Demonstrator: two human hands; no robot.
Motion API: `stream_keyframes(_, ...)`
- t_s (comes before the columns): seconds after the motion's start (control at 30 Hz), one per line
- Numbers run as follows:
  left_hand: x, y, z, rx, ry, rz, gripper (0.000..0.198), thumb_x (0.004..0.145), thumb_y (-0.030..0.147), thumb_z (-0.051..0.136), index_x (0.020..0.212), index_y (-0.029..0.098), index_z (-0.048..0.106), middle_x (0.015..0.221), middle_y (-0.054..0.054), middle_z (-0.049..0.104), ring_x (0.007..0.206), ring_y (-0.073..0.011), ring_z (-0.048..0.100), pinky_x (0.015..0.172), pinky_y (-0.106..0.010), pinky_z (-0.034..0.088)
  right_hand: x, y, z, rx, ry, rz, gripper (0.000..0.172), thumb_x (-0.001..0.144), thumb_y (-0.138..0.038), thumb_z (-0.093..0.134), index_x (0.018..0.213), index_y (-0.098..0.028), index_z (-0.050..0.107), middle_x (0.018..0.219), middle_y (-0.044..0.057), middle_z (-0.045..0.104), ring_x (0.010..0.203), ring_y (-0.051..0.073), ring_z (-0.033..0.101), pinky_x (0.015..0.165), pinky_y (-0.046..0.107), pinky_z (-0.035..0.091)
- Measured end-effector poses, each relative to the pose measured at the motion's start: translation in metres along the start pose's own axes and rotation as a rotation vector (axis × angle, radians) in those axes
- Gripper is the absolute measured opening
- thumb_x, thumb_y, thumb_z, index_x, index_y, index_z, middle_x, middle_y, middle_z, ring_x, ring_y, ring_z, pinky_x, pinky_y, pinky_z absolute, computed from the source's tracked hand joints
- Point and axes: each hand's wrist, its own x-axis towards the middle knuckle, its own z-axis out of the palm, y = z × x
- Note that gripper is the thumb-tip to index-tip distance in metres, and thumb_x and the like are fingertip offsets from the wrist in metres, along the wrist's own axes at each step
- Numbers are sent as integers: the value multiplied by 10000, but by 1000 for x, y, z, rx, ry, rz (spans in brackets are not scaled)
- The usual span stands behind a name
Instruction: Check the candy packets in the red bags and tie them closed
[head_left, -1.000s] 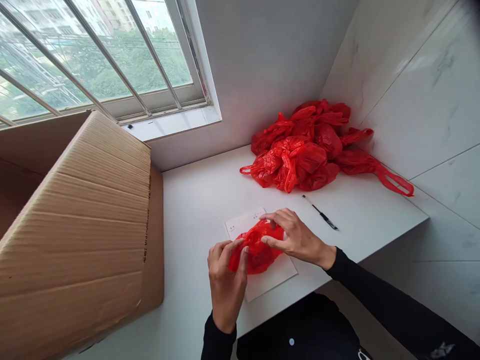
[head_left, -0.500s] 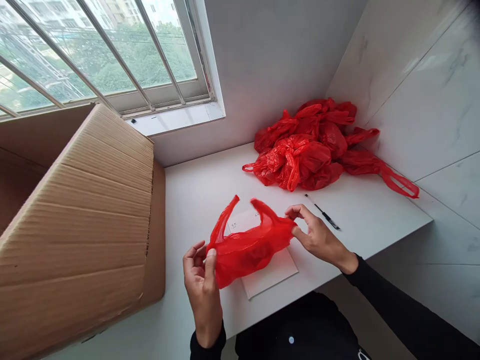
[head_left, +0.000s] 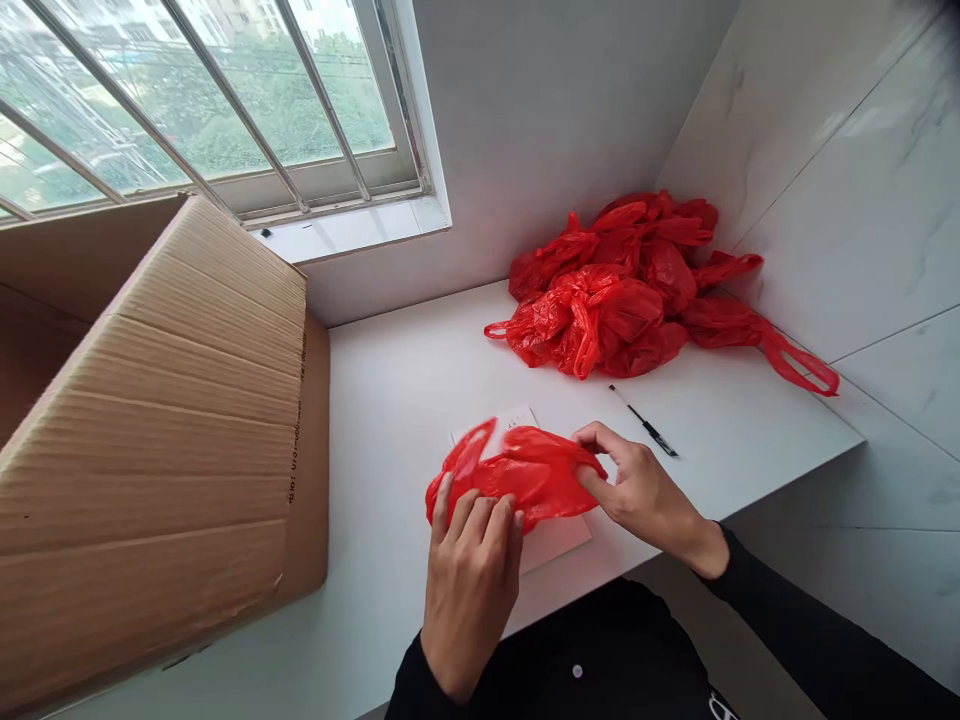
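A red plastic bag (head_left: 544,485) with two loop handles lies partly bunched over a white sheet or notebook (head_left: 566,543), near the table's front edge. My right hand (head_left: 637,490) pinches the bag's right end between thumb and fingers. Palm down, my left hand (head_left: 476,550) rests on the bag's near left side, its fingers stretched out and slightly apart. The bag's handles point away from me. Small dark writing shows at the sheet's far edge, but most of the sheet is hidden.
A heap of red plastic bags (head_left: 607,300) lies at the back right against the walls. One black pen (head_left: 651,430) lies right of the sheet. A large open cardboard box (head_left: 187,430) stands at the left, below a barred window (head_left: 247,110). The white table (head_left: 390,400) ends on the right.
My left hand has let go of the bag's left edge, turned palm down and moved right onto it. The bag's handles have sunk lower. My right hand keeps its pinch.
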Motion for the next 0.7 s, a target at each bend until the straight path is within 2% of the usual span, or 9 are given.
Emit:
stream_keyframes(0.1,-5,1,1,54,-23,-59,128,953,188,536,858,230,611,749,-2,620,741,-189,590,1022,-463,419,-14,-1,4,-74,147,-43,174,897,-229,560,1069,-255,545,1041,47,637,953,230,600,715,341,496)
stream_keyframes(0.2,-7,6,0,5,-11,-58,149,920,130,521,900,239,621,805,-20,654,771,-210,604,955,-453,430,-34,-17,13,-100,318,-348,440,852,-151,610,1250,-282,479,1152,89,612,1103,279,582,932,465,497)
stream_keyframes(0.27,-6,9,0,-64,-30,-53,204,885,82,500,856,246,618,813,-23,662,772,-215,612,943,-452,434,-41,-31,22,-39,227,-629,448,846,-101,608,1228,-302,488,1076,64,641,1029,255,613,912,449,519)
stream_keyframes(0.33,-5,11,2,-108,-65,-52,242,840,45,491,759,248,594,759,-19,654,730,-214,610,904,-437,452,-37,-40,31,-8,20,-815,349,867,-81,575,1143,-289,532,977,35,671,912,219,635,835,393,545)
stream_keyframes(0.37,-6,10,3,-105,-85,-53,258,820,25,485,738,246,588,741,-18,656,717,-216,613,885,-434,458,-32,-41,34,-38,-75,-831,275,896,-94,549,1106,-271,554,954,36,682,880,212,638,808,379,547)
stream_keyframes(0.43,-9,7,8,-56,-124,-84,270,813,7,475,749,237,600,712,-21,659,680,-221,611,835,-435,469,-18,-36,40,-197,-194,-718,140,970,-163,489,1036,-231,593,916,56,691,839,223,637,794,398,537)
stream_keyframes(0.5,-15,3,15,22,-163,-162,264,854,28,464,846,224,641,707,-29,660,644,-224,601,769,-435,470,-7,-23,42,-385,-243,-548,195,1018,-226,431,944,-215,611,841,62,677,773,234,624,785,437,515)
stream_keyframes(0.6,-23,-4,23,80,-151,-300,340,916,114,476,1203,207,633,849,-78,709,741,-259,652,763,-445,485,-5,-6,43,-546,-257,-392,286,1024,-207,392,812,-222,583,708,32,620,650,208,576,732,432,484)
stream_keyframes(0.7,-24,-4,28,65,-89,-365,545,928,154,498,1468,205,448,1192,-158,694,998,-318,683,801,-457,511,-13,-2,44,-619,-166,-375,278,1025,-198,393,822,-211,582,732,39,609,674,200,575,748,417,468)
